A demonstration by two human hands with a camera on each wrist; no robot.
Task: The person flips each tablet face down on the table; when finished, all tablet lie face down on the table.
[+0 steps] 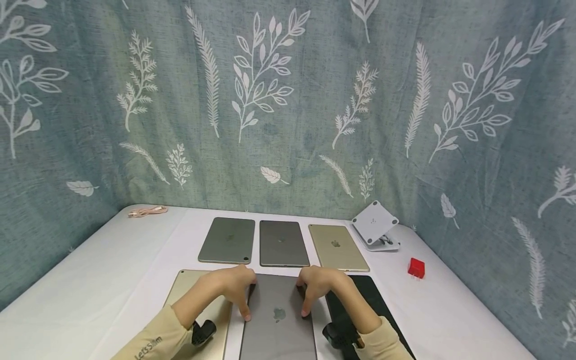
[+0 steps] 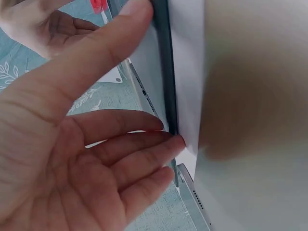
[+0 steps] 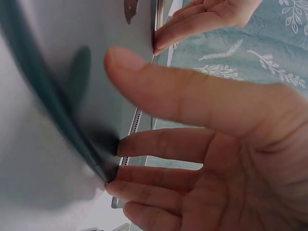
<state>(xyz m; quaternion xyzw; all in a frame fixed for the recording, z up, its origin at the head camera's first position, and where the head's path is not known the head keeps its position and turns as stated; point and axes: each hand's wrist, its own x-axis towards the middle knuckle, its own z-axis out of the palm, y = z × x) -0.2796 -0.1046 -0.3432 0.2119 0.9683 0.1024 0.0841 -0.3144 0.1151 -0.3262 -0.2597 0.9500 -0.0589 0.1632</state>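
A flat grey device (image 1: 276, 340) with an apple logo, either a laptop or a large tablet, lies at the front middle of the table. On its left edge are my left hand's (image 1: 229, 285) fingertips, with the thumb beside that same edge. My right hand (image 1: 319, 285) touches the right edge with its fingertips. In the right wrist view the right thumb (image 3: 163, 89) hangs over the grey surface, apart from its reflection. Fingers of both hands look mostly straight. A gold tablet (image 1: 191, 285) lies under the left forearm, and a black flat device (image 1: 364, 295) under the right one.
Behind stand three tablets in a row: dark green-grey (image 1: 227, 240), dark grey (image 1: 282, 245) and gold (image 1: 337, 247). A silver folding stand (image 1: 373, 225) is at the back right, near a red charger plug (image 1: 416, 268). A coiled cable (image 1: 147, 211) lies back left.
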